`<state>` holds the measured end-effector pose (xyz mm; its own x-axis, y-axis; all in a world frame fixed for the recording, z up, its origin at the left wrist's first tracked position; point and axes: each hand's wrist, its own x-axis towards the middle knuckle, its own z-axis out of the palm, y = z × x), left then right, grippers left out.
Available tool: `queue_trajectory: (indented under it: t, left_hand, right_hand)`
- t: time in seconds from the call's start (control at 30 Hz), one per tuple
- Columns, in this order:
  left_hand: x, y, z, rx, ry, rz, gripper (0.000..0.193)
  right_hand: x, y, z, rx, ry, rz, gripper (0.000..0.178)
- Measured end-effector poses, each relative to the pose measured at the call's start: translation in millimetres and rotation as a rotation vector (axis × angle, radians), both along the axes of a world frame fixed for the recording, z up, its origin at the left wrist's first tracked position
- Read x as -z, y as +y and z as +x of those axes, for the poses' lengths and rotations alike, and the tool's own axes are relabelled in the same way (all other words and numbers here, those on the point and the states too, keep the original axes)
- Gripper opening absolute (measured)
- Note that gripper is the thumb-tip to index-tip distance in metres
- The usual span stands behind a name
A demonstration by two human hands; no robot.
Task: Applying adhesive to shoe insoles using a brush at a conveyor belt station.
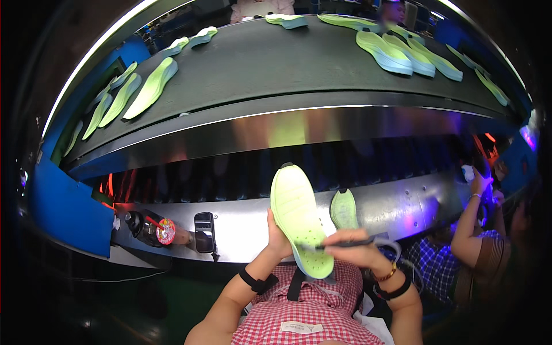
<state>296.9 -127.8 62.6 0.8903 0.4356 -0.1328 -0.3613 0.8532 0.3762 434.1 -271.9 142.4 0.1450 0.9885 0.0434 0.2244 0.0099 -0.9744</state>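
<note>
Conveyor (259,63): dark belt well above the grip, carrying many lime soles.
Metal ledge (241,221): just beyond the grip; a second small sole (344,208) leans there.
Sole (299,221): lime green, upright, toe up, held between both hands over the lap.
Left hand (280,238): grip clenched around the sole's left edge near the heel.
Right hand (359,244): grip pinching a thin dark tool (339,244) laid across the heel.
Risk: the one-sided hold looks light; pressure from the tool could twist the sole loose.

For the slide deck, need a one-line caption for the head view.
Left hand holds a lime-green sole upright while right hand works a thin tool across it, conveyor beyond.
</note>
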Motion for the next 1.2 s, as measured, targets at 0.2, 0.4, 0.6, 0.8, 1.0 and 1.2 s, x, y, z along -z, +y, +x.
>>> queue_trajectory:
  t: [0.2, 0.4, 0.6, 0.8, 1.0, 1.2]
  left_hand:
    - [-9, -26, 12, 0.099, -0.071, 0.005, 0.082]
    - [-24, -19, 8, 0.01, -0.099, 0.007, 0.077]
    - [-27, -14, 16, -0.022, -0.114, 0.095, 0.082]
    - [-29, -4, 24, -0.154, 0.027, 0.135, 0.097]
    - [-43, 1, 23, -0.382, -0.127, 0.194, 0.099]
    - [-56, 7, 18, -0.423, -0.168, 0.182, 0.098]
  right_hand:
    - [-7, 27, -2, 0.351, 0.068, 0.244, 0.017]
    - [-9, 13, -7, 0.129, 0.175, 0.189, 0.018]
    - [-12, 0, 0, -0.091, -0.076, 0.143, 0.022]
    - [-13, -9, -1, 0.221, -0.129, 0.157, 0.023]
    - [-15, -13, 0, 0.062, -0.199, 0.316, 0.025]
    - [-17, -20, 4, -0.198, -0.094, 0.359, 0.024]
